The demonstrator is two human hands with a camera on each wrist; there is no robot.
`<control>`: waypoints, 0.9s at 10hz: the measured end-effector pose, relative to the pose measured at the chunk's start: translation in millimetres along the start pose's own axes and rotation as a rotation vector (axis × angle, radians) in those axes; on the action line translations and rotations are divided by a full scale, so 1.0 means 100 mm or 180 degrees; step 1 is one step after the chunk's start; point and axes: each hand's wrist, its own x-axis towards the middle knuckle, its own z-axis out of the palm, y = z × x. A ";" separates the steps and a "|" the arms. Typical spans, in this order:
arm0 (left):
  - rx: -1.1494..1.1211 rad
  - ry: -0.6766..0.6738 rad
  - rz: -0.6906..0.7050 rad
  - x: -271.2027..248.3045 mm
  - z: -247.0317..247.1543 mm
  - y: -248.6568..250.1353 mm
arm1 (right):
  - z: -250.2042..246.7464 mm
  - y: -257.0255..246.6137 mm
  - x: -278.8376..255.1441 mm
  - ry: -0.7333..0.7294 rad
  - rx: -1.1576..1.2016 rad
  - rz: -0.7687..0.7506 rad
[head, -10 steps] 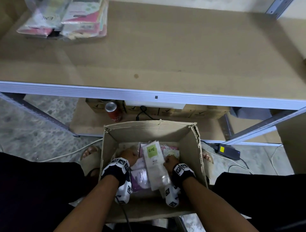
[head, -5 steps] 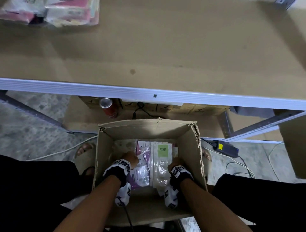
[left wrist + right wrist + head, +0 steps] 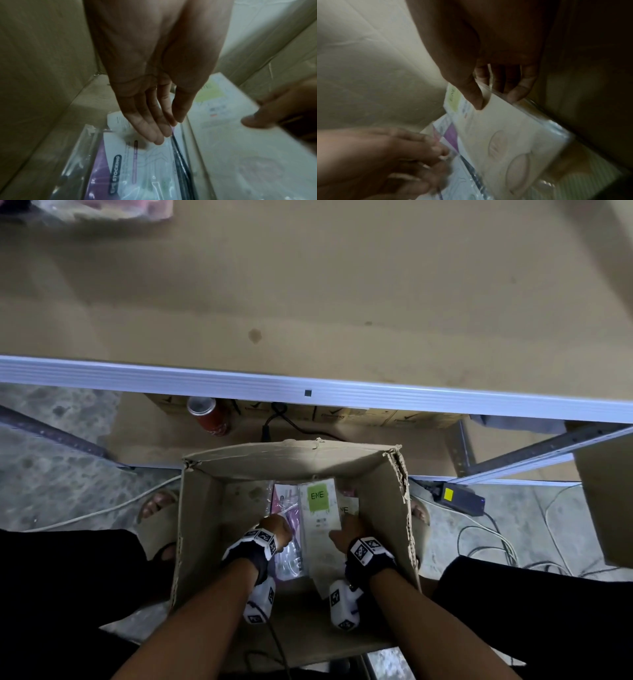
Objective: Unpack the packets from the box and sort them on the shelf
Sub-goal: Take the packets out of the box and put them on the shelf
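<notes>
Both forearms reach down into the open cardboard box (image 3: 202, 518) that stands on the floor between the person's feet. The left hand (image 3: 154, 102) lies with its fingers (image 3: 147, 125) straight and together, the tips touching the purple packet (image 3: 109, 162), a clear sleeve printed "STOCKING"; that grip holds nothing. Just beside it, the right hand (image 3: 496, 75) has its grip clamped on the white packet (image 3: 320, 515): the thumb presses its face and the fingers curl behind its far long edge. This packet bears a green "ENE" label and stands tilted, its held edge raised toward the right wall of the box, its other edge overlapping the purple packet. Another packet (image 3: 347, 508) shows partly behind it, against the right wall.

Beyond the box, under the shelf (image 3: 342, 302), a red can (image 3: 209, 416) stands on a lower board beside a black cable. A black adapter (image 3: 459, 498) with a yellow sticker lies on the floor to the right, among loose wires.

Farthest off, at the shelf's back left corner, a pile of packets (image 3: 102, 210) lies at the edge of the head view.
</notes>
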 end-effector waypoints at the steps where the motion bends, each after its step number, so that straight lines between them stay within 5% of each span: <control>1: 0.0266 0.0106 0.0167 0.06 0.09 0.08 | -0.05 -0.07 -0.10 0.0250 0.0065 0.0045; 3: 0.0259 0.0390 -0.0338 0.15 0.27 0.23 | -0.21 -0.11 -0.29 0.0500 -0.0025 0.0147; 5: 0.0008 0.0224 -0.0344 0.27 0.43 0.20 | -0.31 -0.09 -0.36 0.0523 -0.0116 0.0189; 6: -0.0517 0.0348 -0.0553 0.26 0.43 0.26 | -0.32 -0.10 -0.38 0.0427 -0.0156 0.0201; 7: -0.0865 0.0348 -0.0452 0.23 0.41 0.35 | -0.34 -0.10 -0.38 0.0420 -0.0201 0.0213; 9: -0.0368 0.0288 0.0082 0.14 0.60 0.53 | -0.35 -0.15 -0.40 0.0437 -0.0172 0.0268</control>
